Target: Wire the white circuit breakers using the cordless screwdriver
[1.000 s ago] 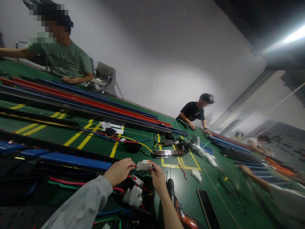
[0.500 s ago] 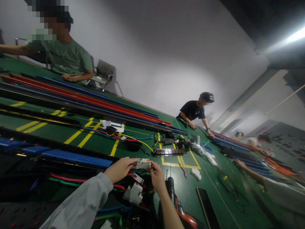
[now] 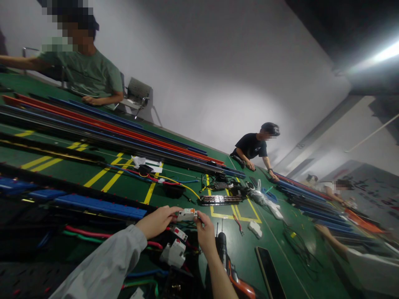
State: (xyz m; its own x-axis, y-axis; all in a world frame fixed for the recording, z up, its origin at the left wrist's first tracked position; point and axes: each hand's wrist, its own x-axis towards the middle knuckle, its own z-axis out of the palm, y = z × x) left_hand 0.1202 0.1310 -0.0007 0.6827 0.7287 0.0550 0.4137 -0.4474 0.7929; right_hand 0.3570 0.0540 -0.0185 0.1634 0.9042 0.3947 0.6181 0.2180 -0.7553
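Note:
A white circuit breaker with an orange switch is held between my two hands above the green table. My left hand, below a grey sleeve, pinches its left end. At its right end the fingertips of my right hand are closed on it. Just below lie a smaller white piece with a red mark and a larger white breaker, among red, green and blue wires.
A power drill and a phone lie right of my right arm. Long blue and red rails run across the table. A co-worker's hand is at the right; other people stand beyond.
The breaker has turned slightly in my fingers, so its orange switch shows more to the front. At the right, the co-worker's hand has shifted right and down.

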